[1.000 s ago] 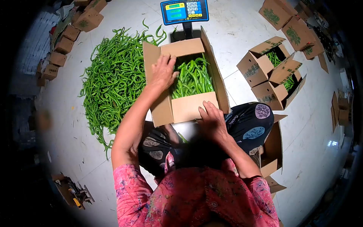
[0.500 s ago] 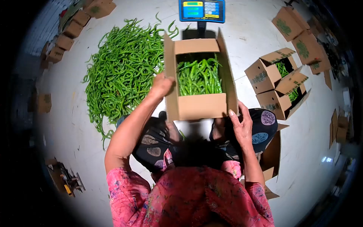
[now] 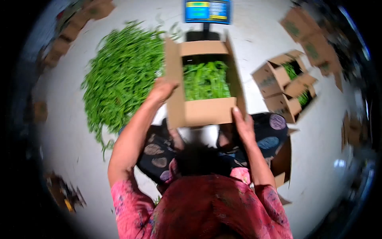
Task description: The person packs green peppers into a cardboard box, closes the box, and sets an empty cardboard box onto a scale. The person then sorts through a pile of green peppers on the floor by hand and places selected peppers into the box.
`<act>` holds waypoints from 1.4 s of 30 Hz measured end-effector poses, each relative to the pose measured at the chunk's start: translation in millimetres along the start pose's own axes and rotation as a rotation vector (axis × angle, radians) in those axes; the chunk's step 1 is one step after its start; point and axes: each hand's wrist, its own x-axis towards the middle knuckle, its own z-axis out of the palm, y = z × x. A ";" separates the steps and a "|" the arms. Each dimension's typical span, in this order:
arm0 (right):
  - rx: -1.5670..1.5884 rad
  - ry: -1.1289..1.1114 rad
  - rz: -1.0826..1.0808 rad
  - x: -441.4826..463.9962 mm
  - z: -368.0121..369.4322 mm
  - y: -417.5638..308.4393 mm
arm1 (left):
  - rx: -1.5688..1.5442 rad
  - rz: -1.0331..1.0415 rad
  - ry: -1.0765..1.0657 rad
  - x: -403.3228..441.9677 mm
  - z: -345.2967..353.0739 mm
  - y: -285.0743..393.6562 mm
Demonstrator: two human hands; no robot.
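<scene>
An open cardboard box [image 3: 209, 111] with raised flaps is in front of me, partly filled with green peppers [image 3: 205, 81]. My left hand [image 3: 162, 90] is closed on its left side flap. At the lower right corner, my right hand [image 3: 243, 123] grips the box, thumb on the near flap and its other fingers partly hidden. Just beyond the box stands a scale with a blue display [image 3: 207, 11]; its platform is hidden. To the left of the box a large pile of green peppers [image 3: 121, 75] lies on the floor.
Two open boxes [image 3: 274, 81] holding green peppers stand at the right. An open box [image 3: 281, 163] is beside my right knee. More cartons [image 3: 312, 44] lie at the upper right, and a row of boxes [image 3: 71, 32] lines the upper left.
My left hand has gone from the box's inner left edge to its outer left flap. My right hand has moved from the near flap to the right corner. The box has straightened.
</scene>
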 end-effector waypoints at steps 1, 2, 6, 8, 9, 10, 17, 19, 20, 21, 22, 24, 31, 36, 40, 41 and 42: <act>0.054 -0.004 0.044 5.5 2.1 17.3 | -0.162 -0.052 0.032 0.9 3.8 -3.6; 0.004 0.010 0.114 7.8 2.5 24.1 | -0.168 -0.073 0.010 3.0 2.5 -6.0; -0.065 0.162 -0.073 11.8 1.1 17.5 | -0.452 0.008 -0.038 -1.1 6.4 0.6; -0.049 0.153 -0.108 8.4 -8.5 4.2 | -0.495 0.019 -0.058 -5.5 9.1 10.6; -0.009 0.164 -0.104 11.1 -9.7 6.7 | -0.499 0.016 -0.063 -5.8 11.1 15.5; -0.036 0.171 -0.129 14.2 -13.9 8.9 | -0.504 0.009 -0.064 -5.3 13.1 19.3; -0.048 0.192 -0.299 29.1 -57.4 -15.1 | -0.558 0.000 -0.086 -0.1 23.1 51.1; -0.079 0.196 -0.345 38.5 -79.5 -22.6 | -0.552 0.017 -0.086 -2.2 28.1 66.9; -0.072 0.279 -0.303 45.9 -87.4 -32.3 | -0.587 0.035 -0.100 0.1 31.9 75.1; -0.108 0.293 -0.312 47.8 -105.7 -49.9 | -0.626 0.052 -0.116 2.4 37.7 83.7; -0.148 0.304 -0.321 53.4 -125.3 -63.7 | -0.667 0.066 -0.130 4.2 44.1 93.4; -0.190 0.332 -0.304 84.0 -154.6 -71.1 | -0.715 0.112 -0.148 3.8 54.4 120.4; -0.374 0.633 -0.427 90.5 -286.5 -179.4 | -0.999 0.328 -0.303 35.9 118.6 228.8; -0.352 0.904 -0.471 119.8 -364.2 -175.6 | -1.098 0.263 -0.483 86.7 200.4 290.8; -0.504 1.009 -0.567 148.4 -389.0 -142.6 | -1.111 0.147 -0.543 109.8 284.3 274.1; -0.591 1.011 -0.618 159.1 -399.0 -128.2 | -1.158 0.121 -0.557 114.6 306.7 265.4; -0.595 1.054 -0.559 163.4 -404.9 -126.9 | -1.203 0.093 -0.573 115.3 320.6 264.3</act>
